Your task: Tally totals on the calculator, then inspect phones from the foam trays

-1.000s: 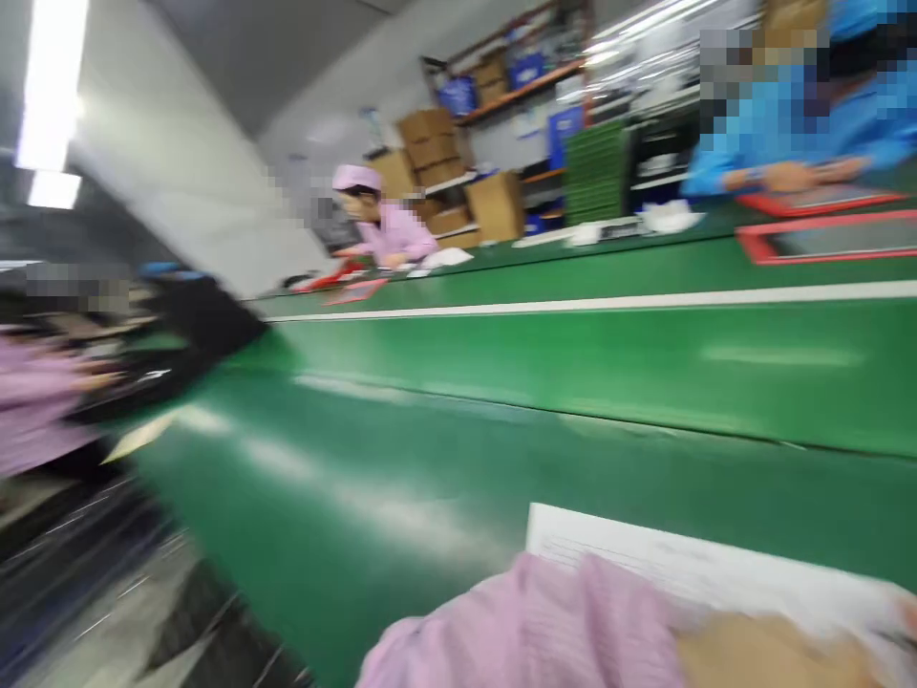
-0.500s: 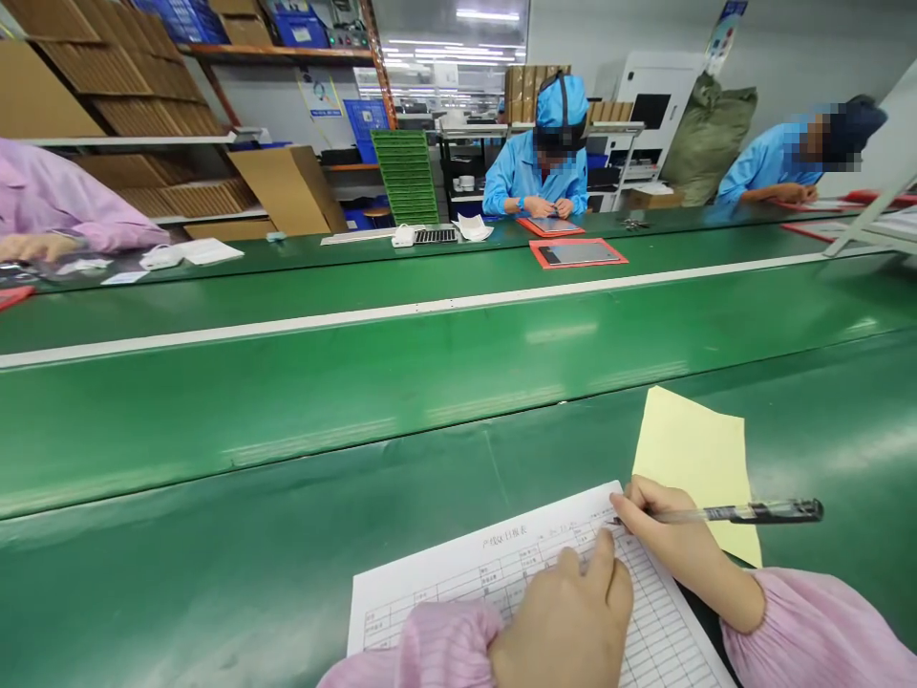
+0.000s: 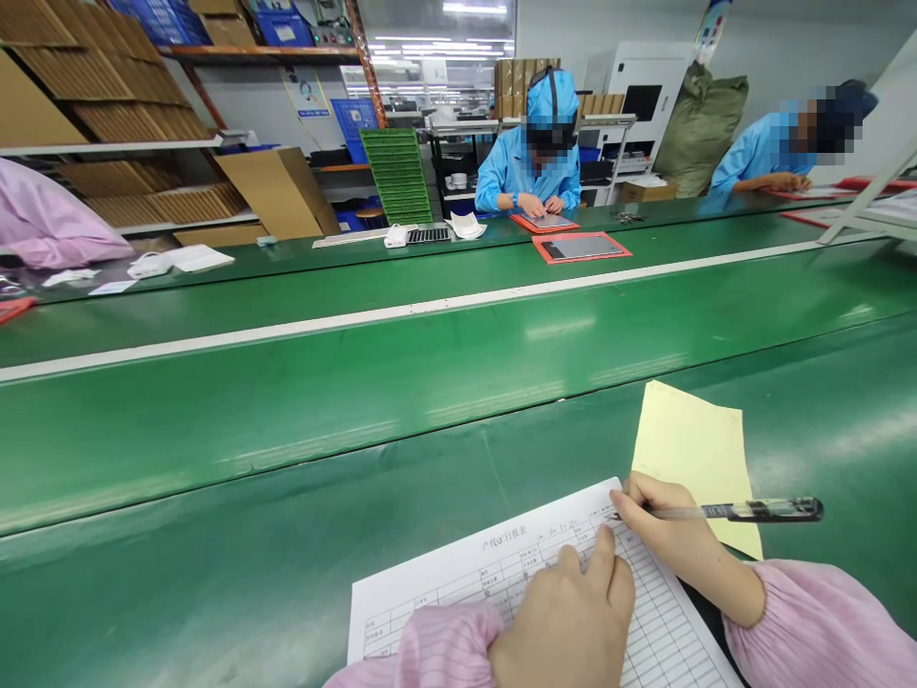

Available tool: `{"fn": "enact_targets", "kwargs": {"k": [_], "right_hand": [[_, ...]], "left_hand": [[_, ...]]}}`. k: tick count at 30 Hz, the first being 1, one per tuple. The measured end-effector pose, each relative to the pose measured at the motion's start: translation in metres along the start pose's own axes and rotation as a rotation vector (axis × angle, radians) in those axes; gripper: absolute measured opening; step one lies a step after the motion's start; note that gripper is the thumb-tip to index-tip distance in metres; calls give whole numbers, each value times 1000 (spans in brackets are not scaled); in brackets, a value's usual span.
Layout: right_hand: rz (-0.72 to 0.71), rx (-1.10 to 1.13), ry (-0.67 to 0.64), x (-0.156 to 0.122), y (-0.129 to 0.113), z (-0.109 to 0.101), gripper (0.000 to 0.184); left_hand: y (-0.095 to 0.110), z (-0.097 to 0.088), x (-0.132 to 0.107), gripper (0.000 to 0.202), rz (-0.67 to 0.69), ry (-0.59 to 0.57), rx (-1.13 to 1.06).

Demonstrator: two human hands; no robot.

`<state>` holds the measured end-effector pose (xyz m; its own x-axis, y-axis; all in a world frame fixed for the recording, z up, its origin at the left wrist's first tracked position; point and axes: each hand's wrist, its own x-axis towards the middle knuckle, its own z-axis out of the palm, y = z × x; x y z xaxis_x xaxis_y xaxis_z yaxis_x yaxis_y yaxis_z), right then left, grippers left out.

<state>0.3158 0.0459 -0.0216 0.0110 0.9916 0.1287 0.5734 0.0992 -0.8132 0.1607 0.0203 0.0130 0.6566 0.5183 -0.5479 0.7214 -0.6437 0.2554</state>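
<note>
My right hand (image 3: pixel 670 535) is closed around a pen (image 3: pixel 766 511), whose tip rests near the top right corner of a printed form (image 3: pixel 430 583). The form has a ruled grid and a heading, with handwriting near its top. Pressed on the paper is my left hand (image 3: pixel 573 612), fingers stretched out and the index finger pointing close to the pen tip; it holds nothing. A yellow sheet of paper (image 3: pixel 692 449) lies partly under my right hand and beside the form. Both sleeves are pink, and the left one covers part of the form.
Beyond the green worktop (image 3: pixel 215 573) runs a green conveyor belt (image 3: pixel 430 354) carrying a tablet-like panel in a red tray (image 3: pixel 584 247). Two co-workers in blue (image 3: pixel 494 177) sit across it, and a pink sleeve (image 3: pixel 57 220) shows at far left. Cardboard stacks (image 3: pixel 129 96) fill the shelves.
The view has shifted slightly. At far left the co-worker's pink arm has drawn back and the hand is out of view. My own hands, pen and form stay nearly still.
</note>
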Motion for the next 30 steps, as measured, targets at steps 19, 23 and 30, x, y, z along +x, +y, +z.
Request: {"fn": "enact_targets", "kwargs": {"k": [19,23,30], "right_hand": [[-18,7,-3,0,-1,0,36],[-16,5,12,0,2,0,37],[-23,0,16,0,3,0,37]], "left_hand": [[1,3,-1,78,3,6,30],[2,-1,-2,73,-13,-18,33],[2,-7,-4,72,-10,-60,43]]}}
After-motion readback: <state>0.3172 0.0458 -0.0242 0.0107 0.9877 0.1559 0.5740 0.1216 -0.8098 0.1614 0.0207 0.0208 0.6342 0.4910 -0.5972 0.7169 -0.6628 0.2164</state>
